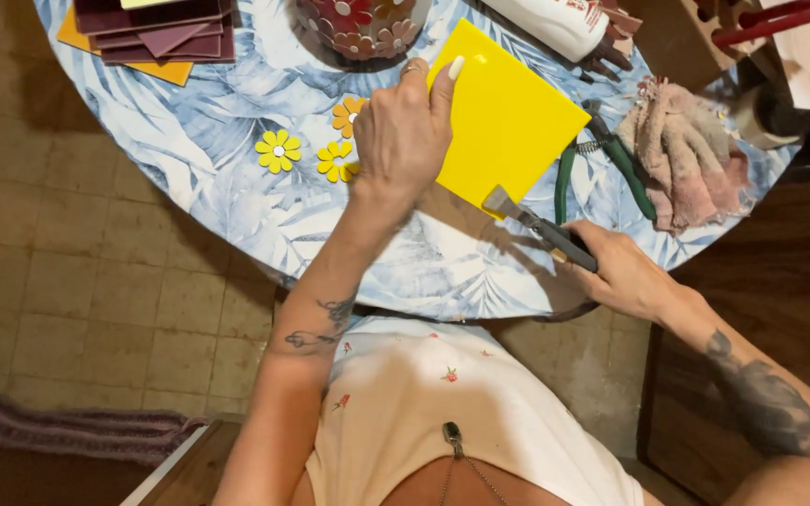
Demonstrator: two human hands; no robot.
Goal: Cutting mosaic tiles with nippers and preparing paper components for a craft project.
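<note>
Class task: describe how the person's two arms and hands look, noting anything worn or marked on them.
Both arms are bare, without sleeves. The left hand wears a ring and has long pale nails; its forearm bears a dark line tattoo. The right hand shows no ring; its forearm carries a larger grey shaded tattoo.

paper flowers [278, 151], green pliers [622, 167], pink rag [686, 155]

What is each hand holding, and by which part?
The left hand grips the yellow square tile by its left edge. The right hand holds the tile nippers by the handles, their jaws at the tile's lower corner.

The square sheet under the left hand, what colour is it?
Plain bright yellow sheet; the head view shows it.
</note>
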